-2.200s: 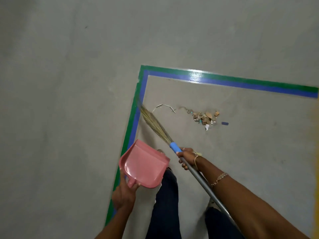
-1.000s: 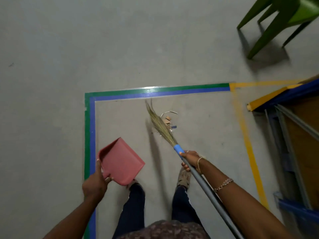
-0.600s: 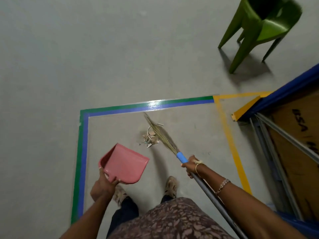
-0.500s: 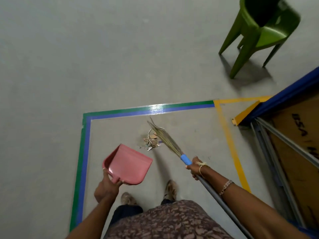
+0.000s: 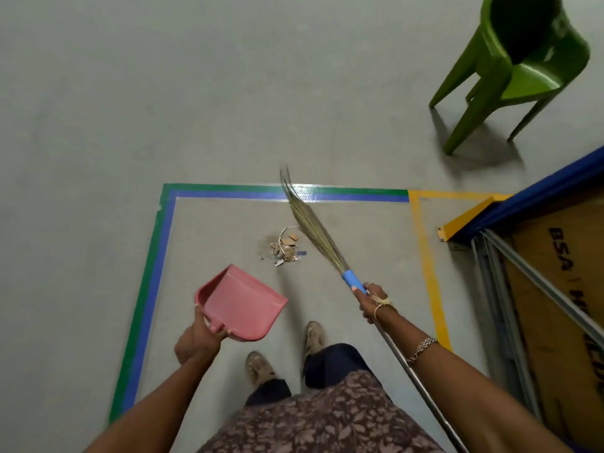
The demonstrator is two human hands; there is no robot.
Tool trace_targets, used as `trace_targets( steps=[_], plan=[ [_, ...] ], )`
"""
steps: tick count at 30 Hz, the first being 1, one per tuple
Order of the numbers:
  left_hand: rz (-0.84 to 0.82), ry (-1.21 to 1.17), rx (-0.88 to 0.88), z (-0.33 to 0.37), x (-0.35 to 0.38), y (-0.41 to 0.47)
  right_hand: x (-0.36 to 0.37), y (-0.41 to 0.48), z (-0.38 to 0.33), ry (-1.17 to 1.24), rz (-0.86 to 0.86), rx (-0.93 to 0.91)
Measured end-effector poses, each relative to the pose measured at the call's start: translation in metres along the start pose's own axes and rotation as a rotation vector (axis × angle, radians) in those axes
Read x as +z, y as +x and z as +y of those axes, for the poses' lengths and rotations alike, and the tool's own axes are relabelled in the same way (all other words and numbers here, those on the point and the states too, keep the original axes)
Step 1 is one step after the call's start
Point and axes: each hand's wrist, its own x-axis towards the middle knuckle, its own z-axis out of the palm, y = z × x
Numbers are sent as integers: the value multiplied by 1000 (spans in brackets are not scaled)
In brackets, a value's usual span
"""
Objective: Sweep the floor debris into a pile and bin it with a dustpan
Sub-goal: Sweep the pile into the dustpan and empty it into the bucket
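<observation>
the debris (image 5: 283, 248) lies in one small loose heap on the floor (image 5: 98, 109), inside the taped square and a little ahead of the person's feet. gathering looks about done; only a blue scrap and a few crumbs sit at the heap's edge.

the broom (image 5: 312, 228) slants just to the right of the heap, its bristle tips reaching across the green and blue tape (image 5: 228, 191). the right grip (image 5: 372, 300) is clenched round the handle just below the blue collar. the dustpan (image 5: 240, 305) hangs in the air nearer the person and left of the heap, apart from it, its open lip turned toward it. the left grip (image 5: 196, 340) is wrapped round its short handle.

next, as i judge it, the pan must go down with its lip flat on the floor against the heap, and the broom must come round behind to push the heap in with short strokes, so light scraps do not scatter.

no bin is in view, so where the load goes cannot be told. whether the bristles touch the floor is unclear. the pieces are too small to name. the broom handle runs off the bottom edge. the green chair (image 5: 523, 60) and the rack (image 5: 539, 289) on the right are cut off.
</observation>
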Motion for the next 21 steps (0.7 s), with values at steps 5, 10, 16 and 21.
trace_targets(
  steps=[5,10,16,21],
  plan=[
    [-14,40,-43,-3,20,-2,11,63,40,-124,-15,18],
    [-19,83,-126,8,67,34,18,136,53,-248,-21,31],
    [-5,134,-128,25,190,148,36,274,69,-346,28,-124],
    [16,138,-118,31,290,270,66,431,114,-416,88,-226]
  ],
)
